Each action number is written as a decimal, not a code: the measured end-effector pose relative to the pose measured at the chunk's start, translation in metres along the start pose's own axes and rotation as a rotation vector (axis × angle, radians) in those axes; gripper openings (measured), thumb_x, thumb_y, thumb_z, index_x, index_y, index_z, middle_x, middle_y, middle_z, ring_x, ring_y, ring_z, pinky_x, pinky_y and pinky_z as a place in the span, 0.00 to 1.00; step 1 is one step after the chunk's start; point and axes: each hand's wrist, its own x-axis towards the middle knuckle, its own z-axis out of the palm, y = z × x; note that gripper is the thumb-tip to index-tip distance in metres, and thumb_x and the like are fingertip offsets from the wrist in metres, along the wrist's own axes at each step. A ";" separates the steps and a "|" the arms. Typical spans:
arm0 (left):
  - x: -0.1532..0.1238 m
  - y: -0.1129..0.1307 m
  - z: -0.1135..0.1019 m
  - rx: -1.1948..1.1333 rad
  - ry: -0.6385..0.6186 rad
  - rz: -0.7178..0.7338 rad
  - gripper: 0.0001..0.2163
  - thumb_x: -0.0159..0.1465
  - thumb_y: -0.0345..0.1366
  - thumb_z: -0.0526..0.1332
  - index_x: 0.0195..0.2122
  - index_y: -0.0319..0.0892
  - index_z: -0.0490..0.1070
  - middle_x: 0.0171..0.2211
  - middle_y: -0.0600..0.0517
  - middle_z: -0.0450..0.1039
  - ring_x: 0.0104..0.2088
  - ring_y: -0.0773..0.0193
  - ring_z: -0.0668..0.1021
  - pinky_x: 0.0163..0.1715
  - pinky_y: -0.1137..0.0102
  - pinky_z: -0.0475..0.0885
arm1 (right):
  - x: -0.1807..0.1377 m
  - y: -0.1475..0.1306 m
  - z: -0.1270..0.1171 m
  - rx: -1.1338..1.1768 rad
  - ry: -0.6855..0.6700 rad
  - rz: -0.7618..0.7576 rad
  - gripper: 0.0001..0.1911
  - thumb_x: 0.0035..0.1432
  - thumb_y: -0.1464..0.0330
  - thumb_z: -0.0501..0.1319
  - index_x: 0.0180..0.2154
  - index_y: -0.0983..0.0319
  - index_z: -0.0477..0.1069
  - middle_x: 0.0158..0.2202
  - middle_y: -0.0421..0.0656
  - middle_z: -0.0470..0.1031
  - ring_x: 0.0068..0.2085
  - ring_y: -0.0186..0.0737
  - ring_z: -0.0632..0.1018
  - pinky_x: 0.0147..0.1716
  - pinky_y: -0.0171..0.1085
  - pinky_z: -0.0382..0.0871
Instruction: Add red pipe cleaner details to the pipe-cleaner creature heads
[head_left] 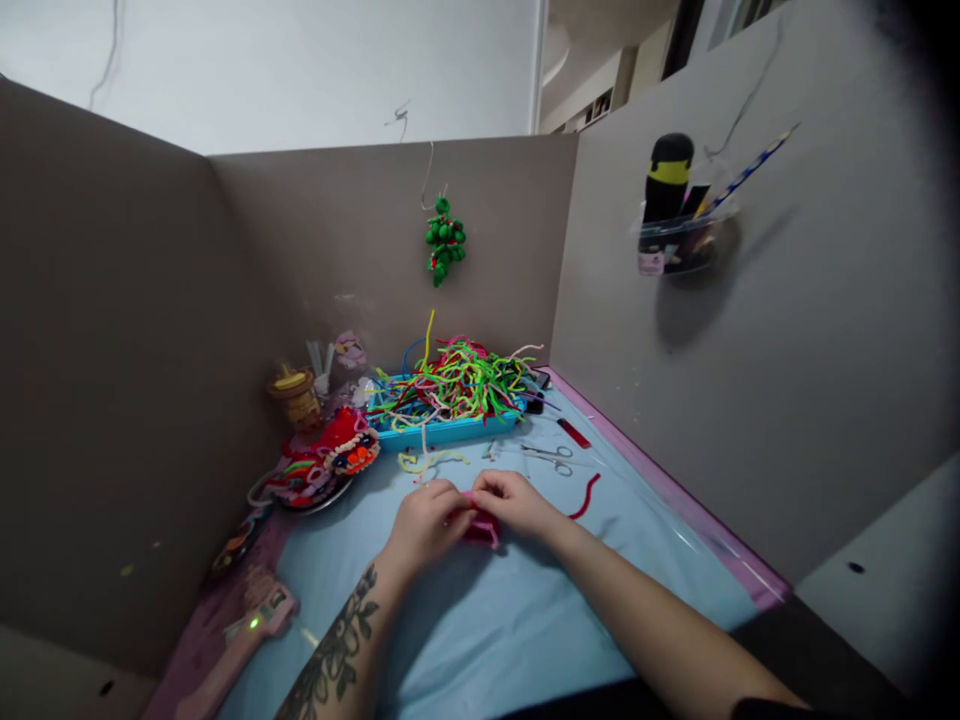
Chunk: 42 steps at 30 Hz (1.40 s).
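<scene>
My left hand [429, 525] and my right hand [514, 500] meet over the middle of the blue table cover. Between them is a pink pipe-cleaner piece [484, 532], bent into a shape I cannot fully make out. Fingers of both hands are pinched on it and hide its upper part. A loose dark red pipe cleaner [586, 498] lies right of my right hand. Beyond my fingers lies a pale yellow pipe cleaner [442, 457]. Scissors [551, 457] rest on the cover past my right hand.
A blue tray [450, 432] heaped with colourful pipe cleaners stands at the back. Finished pieces fill a plate [322, 498] on the left, near a pink glue gun [251, 635]. A green ornament [445, 240] hangs ahead; a clear holder [679, 230] hangs on the right panel.
</scene>
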 end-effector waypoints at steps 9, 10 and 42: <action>0.007 0.000 -0.008 -0.409 -0.129 -0.294 0.09 0.58 0.39 0.61 0.30 0.41 0.78 0.24 0.53 0.69 0.27 0.66 0.70 0.29 0.73 0.63 | -0.004 -0.009 -0.013 -0.130 -0.050 -0.268 0.07 0.54 0.74 0.56 0.27 0.63 0.71 0.25 0.38 0.70 0.30 0.34 0.71 0.31 0.32 0.64; 0.006 0.000 -0.007 -0.434 -0.140 -0.308 0.08 0.58 0.39 0.62 0.30 0.41 0.78 0.24 0.53 0.68 0.27 0.67 0.70 0.28 0.73 0.63 | -0.004 -0.010 -0.013 -0.162 -0.041 -0.303 0.07 0.54 0.74 0.56 0.27 0.63 0.71 0.26 0.39 0.71 0.30 0.35 0.72 0.33 0.33 0.65; 0.003 0.009 0.001 -0.403 -0.077 -0.141 0.06 0.56 0.29 0.62 0.32 0.44 0.77 0.52 0.46 0.65 0.55 0.55 0.66 0.56 0.59 0.60 | -0.019 -0.009 -0.012 -0.720 0.074 -0.787 0.14 0.56 0.74 0.55 0.42 0.59 0.74 0.39 0.47 0.69 0.36 0.39 0.71 0.35 0.36 0.68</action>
